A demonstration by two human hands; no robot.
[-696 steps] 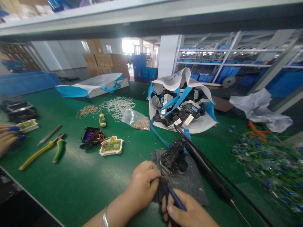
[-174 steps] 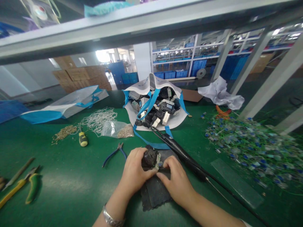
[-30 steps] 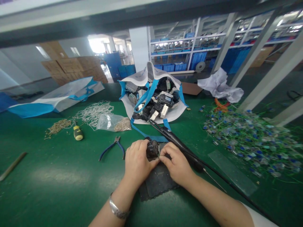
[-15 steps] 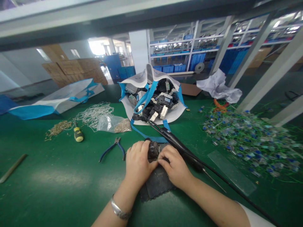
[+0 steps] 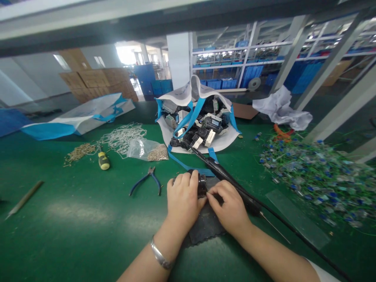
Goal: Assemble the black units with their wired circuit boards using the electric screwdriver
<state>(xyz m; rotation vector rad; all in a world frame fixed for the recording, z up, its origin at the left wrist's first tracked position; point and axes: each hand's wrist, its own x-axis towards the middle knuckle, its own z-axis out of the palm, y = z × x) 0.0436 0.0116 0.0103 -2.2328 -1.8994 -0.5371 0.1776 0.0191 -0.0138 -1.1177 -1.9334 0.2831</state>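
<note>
My left hand [image 5: 182,197] is wrapped around a small black plastic device [image 5: 202,185], steadying it over a dark mat [image 5: 208,227]. The thumb and index finger of my right hand [image 5: 227,203] are pinched together at the device's near right edge. Whatever lies between those fingertips is too small to make out. Just beyond my right hand lies a black electric screwdriver [image 5: 225,175] with a long thin bit and a cord. Blue-handled cutting pliers [image 5: 150,174] rest with spread handles to the left of my left hand.
A white-and-blue bag [image 5: 221,145] full of black and white devices stands behind. To the left are a yellow-black screwdriver [image 5: 103,160], a plastic bag of small metal pieces [image 5: 158,152] and white ties [image 5: 123,137]. Green wires with blue-clear pieces [image 5: 317,184] heap at right.
The whole view has shifted, so things appear farther right. The black device looks slightly turned in my left hand. My right fingers stay pinched at its edge.
</note>
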